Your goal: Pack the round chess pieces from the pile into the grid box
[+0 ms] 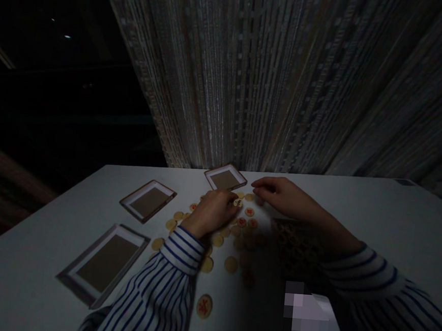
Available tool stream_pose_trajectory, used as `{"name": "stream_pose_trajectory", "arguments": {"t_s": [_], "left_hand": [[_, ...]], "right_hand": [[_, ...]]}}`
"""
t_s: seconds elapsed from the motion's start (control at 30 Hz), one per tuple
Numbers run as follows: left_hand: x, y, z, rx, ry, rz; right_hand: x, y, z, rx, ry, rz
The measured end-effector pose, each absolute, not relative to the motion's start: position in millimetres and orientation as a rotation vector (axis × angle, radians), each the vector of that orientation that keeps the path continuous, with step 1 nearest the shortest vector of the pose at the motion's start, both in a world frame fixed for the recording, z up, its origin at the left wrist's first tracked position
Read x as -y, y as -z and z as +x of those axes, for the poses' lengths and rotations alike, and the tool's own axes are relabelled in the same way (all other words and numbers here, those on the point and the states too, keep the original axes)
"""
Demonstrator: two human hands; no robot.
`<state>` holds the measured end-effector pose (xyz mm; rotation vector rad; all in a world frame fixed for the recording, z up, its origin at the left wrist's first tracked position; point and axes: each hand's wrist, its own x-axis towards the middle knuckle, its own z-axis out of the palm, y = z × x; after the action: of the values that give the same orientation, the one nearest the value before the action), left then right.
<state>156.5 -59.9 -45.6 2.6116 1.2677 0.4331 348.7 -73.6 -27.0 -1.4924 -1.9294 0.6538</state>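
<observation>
My left hand (213,211) is closed over the middle of the table, pinching a round Chinese chess piece (238,202) with a dark character at its fingertips. To the right, my right hand (280,193) hovers with its fingers loosely curved and a gap between thumb and fingers, and I see nothing in it. Loose pale wooden pieces lie scattered below and around my left hand, including one with a red character (249,212). Another red-marked piece (204,306) lies apart, nearer to me. My left palm and some pieces are hidden.
Framed panels rest on the white table (374,213): one at the back (225,178), one at the left (148,201), and a larger one (104,263) nearer me. Under my right forearm, a dark patch holds round shapes (295,242). A string curtain (242,85) hangs behind.
</observation>
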Motion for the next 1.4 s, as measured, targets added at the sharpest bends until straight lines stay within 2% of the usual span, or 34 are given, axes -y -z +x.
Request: {"name": "stream_pose_trajectory", "arguments": {"t_s": [0.23, 0.83, 1.13, 1.4], "left_hand": [[54.8, 56.1, 162.2, -1.305, -0.240, 2.765], [43.1, 52.1, 174.1, -1.225, -0.039, 2.778], [37.0, 46.8, 151.3, -1.204, -0.137, 2.654], [38.2, 45.6, 135.4, -1.167, -0.074, 2.764]], "right_hand": [[78.0, 22.1, 352.8, 1.992, -0.481, -1.517], [80.6, 19.4, 349.3, 2.056, -0.462, -1.508], [82.0, 18.5, 346.1, 2.079, -0.444, -1.524], [83.2, 17.2, 339.7, 2.107, -0.432, -1.560]]}}
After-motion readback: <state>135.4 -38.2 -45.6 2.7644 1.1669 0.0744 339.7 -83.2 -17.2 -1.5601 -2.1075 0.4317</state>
